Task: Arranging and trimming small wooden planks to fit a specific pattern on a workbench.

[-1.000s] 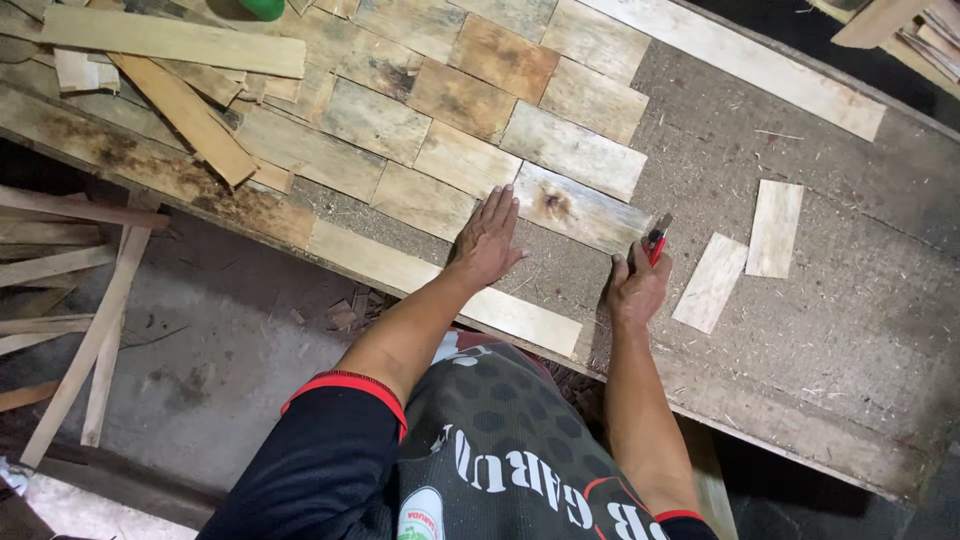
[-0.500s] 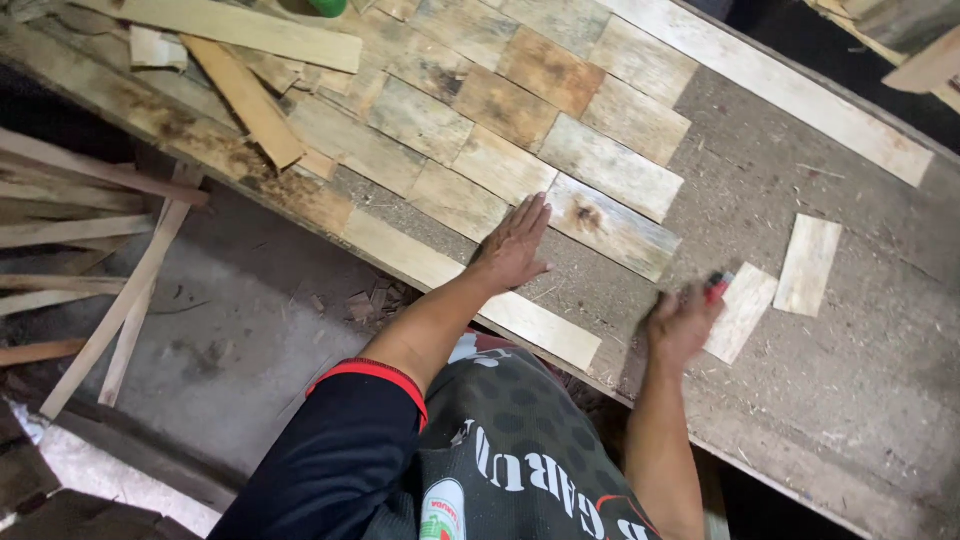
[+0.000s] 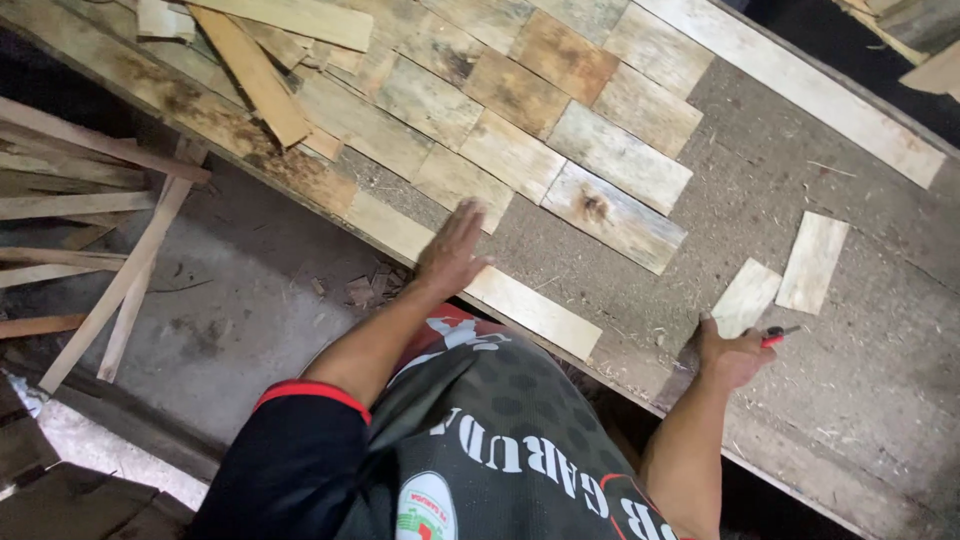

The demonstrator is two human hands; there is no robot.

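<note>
Only the head view to go on here, looking straight down over the person's shoulders. The left hand (image 3: 452, 252) lay flat near the front edge of the tabletop (image 3: 860, 400), fingers (image 3: 470, 215) straight and close together, palm down on the pale edge strip (image 3: 470, 272) and reaching onto the nearest of the laid wood tiles (image 3: 505, 135); it gripped nothing. The right hand (image 3: 730, 352) sat further right, fingers curled round a small red-handled tool (image 3: 776, 336); only the red end poked out, so I couldn't tell what kind of tool it was. It was just beside two loose pale tiles (image 3: 782, 278), touching or nearly touching the closer one, hard to say which. The tiled patch covered the left part of the board in staggered rows; the right part was bare and gritty with sawdust. Spare slats (image 3: 255, 70) lay on top of the tiles at the far left, and more long offcuts (image 3: 95, 200) sat below on the floor (image 3: 250, 330).

What could go wrong, my guess: leaning weight on that left palm could shove unfixed tiles out of line; sawdust under a new piece would stop it seating flat; and the hidden tool tip sat close to the hand's own fingers, so a slip could nick them.
</note>
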